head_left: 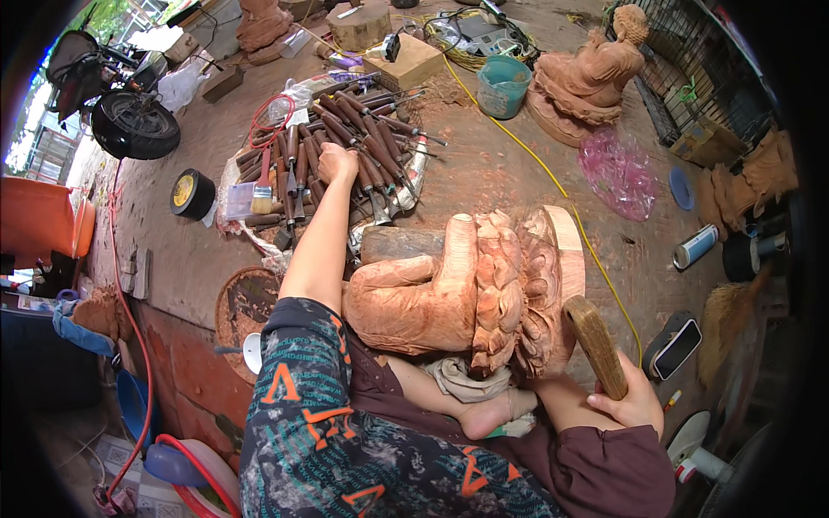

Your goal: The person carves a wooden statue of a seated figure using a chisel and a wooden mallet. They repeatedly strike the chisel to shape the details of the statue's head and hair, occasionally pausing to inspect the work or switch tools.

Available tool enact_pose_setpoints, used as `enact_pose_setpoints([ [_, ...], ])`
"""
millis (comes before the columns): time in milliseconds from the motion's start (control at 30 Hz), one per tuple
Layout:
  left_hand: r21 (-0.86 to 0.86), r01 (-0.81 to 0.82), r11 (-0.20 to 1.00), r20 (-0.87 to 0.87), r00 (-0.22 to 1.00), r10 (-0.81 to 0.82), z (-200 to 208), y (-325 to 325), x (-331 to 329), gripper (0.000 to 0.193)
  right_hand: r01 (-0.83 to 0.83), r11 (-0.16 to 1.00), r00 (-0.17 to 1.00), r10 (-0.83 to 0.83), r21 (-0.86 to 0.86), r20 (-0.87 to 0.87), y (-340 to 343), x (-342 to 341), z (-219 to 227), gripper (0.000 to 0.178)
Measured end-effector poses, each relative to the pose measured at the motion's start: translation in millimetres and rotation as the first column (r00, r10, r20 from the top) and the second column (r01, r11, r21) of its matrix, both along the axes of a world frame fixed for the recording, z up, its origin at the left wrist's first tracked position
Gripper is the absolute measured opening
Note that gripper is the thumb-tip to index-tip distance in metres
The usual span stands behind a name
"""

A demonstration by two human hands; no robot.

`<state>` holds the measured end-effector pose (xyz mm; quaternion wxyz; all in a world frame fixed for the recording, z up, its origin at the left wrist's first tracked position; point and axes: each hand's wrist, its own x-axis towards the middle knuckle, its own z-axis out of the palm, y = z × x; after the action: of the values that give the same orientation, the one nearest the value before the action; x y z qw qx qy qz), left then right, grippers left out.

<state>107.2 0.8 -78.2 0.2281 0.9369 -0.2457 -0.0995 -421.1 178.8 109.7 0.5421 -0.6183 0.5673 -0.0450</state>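
My left hand (338,162) reaches into a heap of carving chisels (380,142) with dark wooden handles. Its fingers are curled closed at a chisel handle, partly hidden by the hand itself. In my right hand (637,399) is a thick wooden mallet (596,345), flat and rounded at the top, held upright over my knee. Between my arms a reddish carved wooden statue (414,315) lies on its side, its lotus-petal base (566,268) toward the right. A dark log (402,244) lies against its far side.
A paintbrush (262,197) lies on the heap's left side. Beyond stand a teal bucket (503,86) and a seated carved figure (591,73). A yellow cable (553,173) crosses the floor. At right are a spray can (695,247) and a phone (675,350); a motorbike (121,95) stands far left.
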Motion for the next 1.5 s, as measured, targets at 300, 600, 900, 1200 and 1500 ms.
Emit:
enact_pose_setpoints([
  [300,-0.299,-0.125,0.946,-0.580,0.811,-0.076,-22.6,9.2,61.6,0.028,-0.099,0.994,0.995,0.098,-0.051,-0.011,1.2,4.4,0.2,0.059],
  [600,-0.842,-0.198,0.502,-0.518,0.036,-0.854,122.3,150.3,-124.4,0.045,-0.058,0.943,0.998,0.046,-0.328,-0.044,-7.0,-4.7,20.5,0.064],
  [900,-0.991,-0.062,0.121,-0.130,0.187,-0.974,123.0,247.7,-262.4,0.025,-0.320,0.548,0.916,0.386,-0.773,-0.106,8.9,49.8,125.6,0.057],
  [1200,-0.851,0.498,0.166,0.204,0.606,-0.769,67.5,296.4,-285.3,0.040,-0.379,0.212,0.854,0.455,-0.901,-0.252,34.3,59.6,118.5,0.053],
  [1500,-0.970,0.213,0.115,0.038,0.604,-0.796,78.6,291.6,-290.0,0.039,-0.347,0.259,0.861,0.468,-0.901,-0.197,34.1,57.0,116.2,0.054],
])
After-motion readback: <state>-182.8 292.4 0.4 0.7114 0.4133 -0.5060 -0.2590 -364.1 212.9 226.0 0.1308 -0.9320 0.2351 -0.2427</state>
